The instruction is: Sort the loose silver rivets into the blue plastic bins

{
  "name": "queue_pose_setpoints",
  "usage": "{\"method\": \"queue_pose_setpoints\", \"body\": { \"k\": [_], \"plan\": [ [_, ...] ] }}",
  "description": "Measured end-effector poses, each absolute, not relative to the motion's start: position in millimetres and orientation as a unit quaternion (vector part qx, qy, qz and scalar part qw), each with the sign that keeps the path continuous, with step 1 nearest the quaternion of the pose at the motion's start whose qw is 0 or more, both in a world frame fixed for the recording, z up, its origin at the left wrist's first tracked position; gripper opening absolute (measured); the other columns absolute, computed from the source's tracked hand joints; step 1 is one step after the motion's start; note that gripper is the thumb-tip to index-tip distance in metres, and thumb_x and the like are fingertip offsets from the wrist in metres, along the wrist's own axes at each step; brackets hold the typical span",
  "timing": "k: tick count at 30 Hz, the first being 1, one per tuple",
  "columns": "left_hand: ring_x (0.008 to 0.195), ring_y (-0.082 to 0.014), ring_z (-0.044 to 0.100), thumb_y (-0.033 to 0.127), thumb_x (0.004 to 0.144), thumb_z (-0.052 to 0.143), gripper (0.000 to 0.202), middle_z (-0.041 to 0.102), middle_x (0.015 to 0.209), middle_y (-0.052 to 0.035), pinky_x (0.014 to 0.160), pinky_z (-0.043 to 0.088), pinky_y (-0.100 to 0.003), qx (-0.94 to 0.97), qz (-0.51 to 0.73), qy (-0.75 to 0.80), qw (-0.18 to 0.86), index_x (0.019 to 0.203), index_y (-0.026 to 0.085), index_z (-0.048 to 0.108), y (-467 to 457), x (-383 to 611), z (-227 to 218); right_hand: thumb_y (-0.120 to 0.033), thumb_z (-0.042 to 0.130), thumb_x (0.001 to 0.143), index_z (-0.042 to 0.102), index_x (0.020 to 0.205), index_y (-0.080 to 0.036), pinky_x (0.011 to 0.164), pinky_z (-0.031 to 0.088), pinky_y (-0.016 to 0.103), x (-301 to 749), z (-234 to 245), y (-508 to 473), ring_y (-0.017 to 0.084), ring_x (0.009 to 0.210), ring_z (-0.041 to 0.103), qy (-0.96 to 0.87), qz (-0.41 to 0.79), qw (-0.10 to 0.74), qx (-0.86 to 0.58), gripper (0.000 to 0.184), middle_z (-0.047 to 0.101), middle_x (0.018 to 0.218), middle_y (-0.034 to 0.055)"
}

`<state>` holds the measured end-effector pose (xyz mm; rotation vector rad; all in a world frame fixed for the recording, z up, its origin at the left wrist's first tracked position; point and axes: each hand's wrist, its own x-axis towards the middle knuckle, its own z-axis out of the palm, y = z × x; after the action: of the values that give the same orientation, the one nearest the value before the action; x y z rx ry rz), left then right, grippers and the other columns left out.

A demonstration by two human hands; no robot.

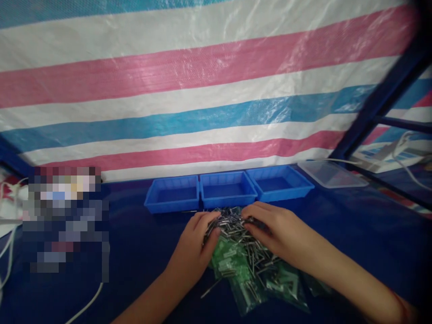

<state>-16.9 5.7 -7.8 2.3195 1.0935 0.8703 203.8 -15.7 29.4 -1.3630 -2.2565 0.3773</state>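
A loose heap of thin silvery metal pins (232, 227) lies on the blue table. My left hand (199, 238) curls round the heap's left side, with pins between its thumb and fingers. From the right, my right hand (268, 225) bends its fingers and thumb round more dark-looking pins; its inner fingers are partly hidden. Just in front of the heap lies a clear bag with green (231, 258) on it, some pins showing through. Another clear and green bag (285, 285) sits below my right wrist. A single pin (211, 288) lies apart near my left forearm.
Three blue trays (227, 195) stand in a row behind the heap. A clear plastic lid (332, 174) lies to their right. White cables (89, 303) run along the left, near a blurred-out area. A striped sheet (189, 72) hangs behind the blue table (135, 252).
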Motion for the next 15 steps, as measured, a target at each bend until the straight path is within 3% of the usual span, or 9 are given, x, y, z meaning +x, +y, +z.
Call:
{"method": "queue_pose_setpoints", "body": {
  "k": [4,8,12,15],
  "plan": [
    [0.112,-0.0183,0.051,0.022,0.093,0.043,0.035,0.054,0.119,-0.0077,0.098,0.041,-0.034,0.821,0.340,0.405,0.212,0.128,0.023,0.043,8,-20,-6,-0.008,0.045,0.085,0.056,0.098,-0.021,0.070,0.047,0.028,204,33,-14,0.014,0.081,0.059,-0.812,0.138,0.306,-0.477,0.021,0.060,0.093,0.0030],
    [0.118,-0.0216,0.047,0.028,0.091,0.048,0.039,0.049,0.126,-0.0106,0.102,0.038,-0.038,0.840,0.310,0.403,0.189,0.129,0.022,0.044,5,-22,1,-0.011,0.045,0.086,0.056,0.105,-0.022,0.082,0.047,0.031,204,38,-16,0.017,0.094,0.059,-0.829,0.128,0.290,-0.461,0.024,0.061,0.102,0.0049],
    [0.129,-0.0330,0.034,0.058,0.079,0.056,0.065,0.035,0.141,-0.0132,0.106,0.029,-0.054,0.895,0.204,0.369,0.146,0.134,0.027,0.042,0,-23,8,-0.030,0.055,0.085,0.057,0.113,-0.024,0.089,0.046,0.037,223,45,-23,0.021,0.103,0.056,-0.846,0.144,0.205,-0.470,0.029,0.061,0.110,0.0058],
    [0.134,-0.0418,0.024,0.078,0.062,0.055,0.092,0.024,0.149,-0.0132,0.104,0.017,-0.068,0.923,0.131,0.341,0.121,0.140,0.033,0.035,-3,-23,8,-0.049,0.069,0.071,0.053,0.125,-0.025,0.097,0.041,0.042,253,43,-28,0.028,0.116,0.050,-0.824,0.160,0.144,-0.525,0.062,0.055,0.125,0.0085]
  ]
}}
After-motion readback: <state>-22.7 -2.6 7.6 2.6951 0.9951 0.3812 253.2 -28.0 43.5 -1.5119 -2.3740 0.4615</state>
